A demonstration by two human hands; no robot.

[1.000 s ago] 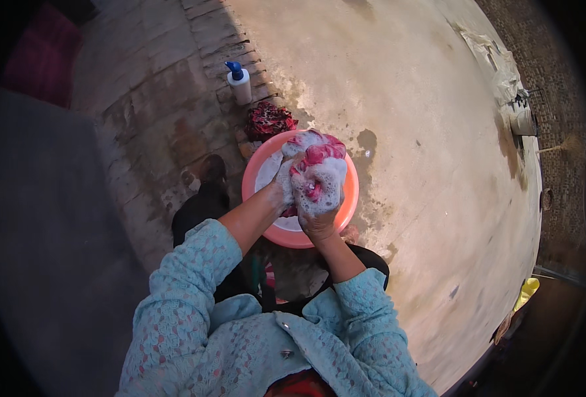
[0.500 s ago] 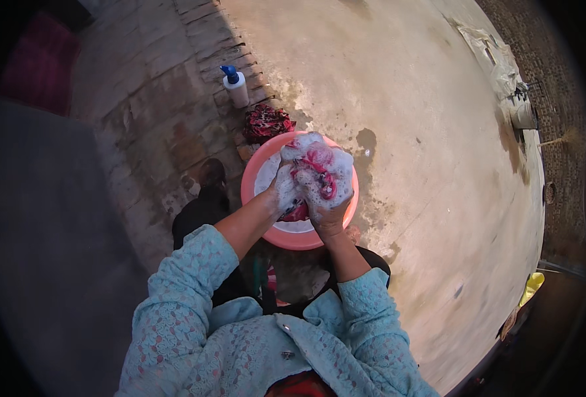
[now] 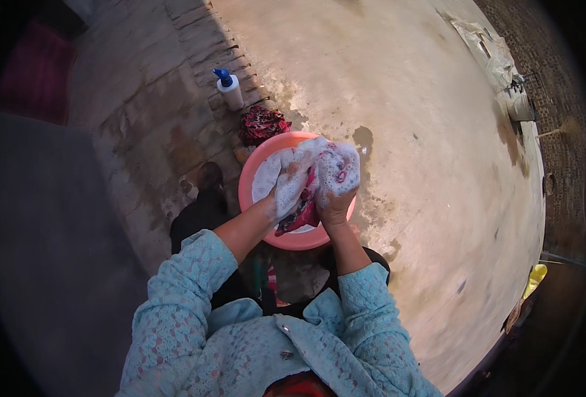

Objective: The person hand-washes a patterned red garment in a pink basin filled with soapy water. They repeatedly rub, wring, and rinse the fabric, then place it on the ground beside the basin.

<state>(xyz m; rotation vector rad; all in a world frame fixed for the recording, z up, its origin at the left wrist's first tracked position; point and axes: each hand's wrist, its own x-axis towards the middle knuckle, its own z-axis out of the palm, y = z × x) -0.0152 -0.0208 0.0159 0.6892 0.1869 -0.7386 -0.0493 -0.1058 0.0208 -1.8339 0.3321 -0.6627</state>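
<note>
Both hands grip a wet red and dark cloth (image 3: pixel 306 210) over a round pink basin (image 3: pixel 248 173) of suds. White foam covers much of the cloth and most of my fingers. My left hand (image 3: pixel 289 187) is closed on the cloth's left side. On the right side, my right hand (image 3: pixel 337 202) is closed around a foamy bunch of it. A dark and red end of the cloth hangs down between my wrists, toward the basin's near rim. How each finger sits is hidden by the lather.
Just beyond the basin lies a crumpled red and black patterned cloth (image 3: pixel 263 124). A pale pump bottle with a blue top (image 3: pixel 229 90) stands behind it on the brick edging. Damp patches mark the concrete floor (image 3: pixel 432 198). A whitish bucket (image 3: pixel 520 108) sits at far right.
My hands have drawn slightly apart, the right one shifting a little rightward. More of the dark and red cloth now hangs below, between my wrists.
</note>
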